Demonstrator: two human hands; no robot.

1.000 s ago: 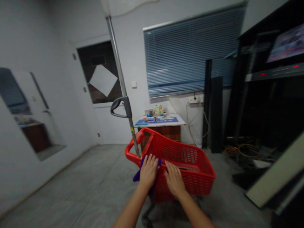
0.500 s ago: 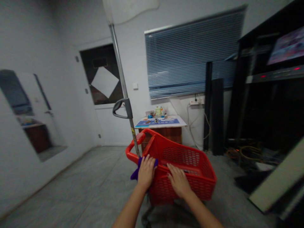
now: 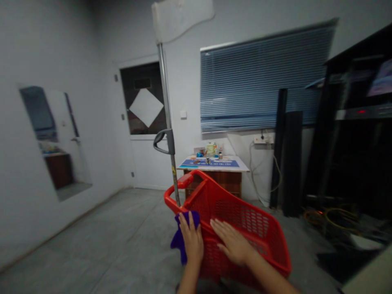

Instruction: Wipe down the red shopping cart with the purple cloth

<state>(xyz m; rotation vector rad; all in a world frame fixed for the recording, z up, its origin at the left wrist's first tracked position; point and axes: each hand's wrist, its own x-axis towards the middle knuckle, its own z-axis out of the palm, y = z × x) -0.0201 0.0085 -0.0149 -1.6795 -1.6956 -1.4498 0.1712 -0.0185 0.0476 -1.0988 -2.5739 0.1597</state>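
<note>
A red plastic shopping cart (image 3: 275, 245) stands before me, its basket opening to the right. Over its near left rim, below the handle, hangs a purple cloth (image 3: 180, 241). My left hand (image 3: 192, 241) lies on that cloth with its fingers stretched and spread, pressing it against the rim. Fingers out straight and palm down, my right hand (image 3: 231, 241) is over the near side of the basket; whether it touches the rim I cannot tell. Nothing shows in it. Both forearms come up from the bottom edge.
A metal pole with a grey handle (image 3: 164, 141) rises behind the cart's handle. Beyond is a small table (image 3: 243, 165) with a printed sheet and small items. Dark shelving (image 3: 337, 163) stands right, cables on the floor. A mirror (image 3: 61, 143) is on the left wall.
My left fingers have straightened and spread over the purple cloth, and more cloth hangs down. My right hand's fingers now point more to the left. The view has tilted up and turned slightly left.
</note>
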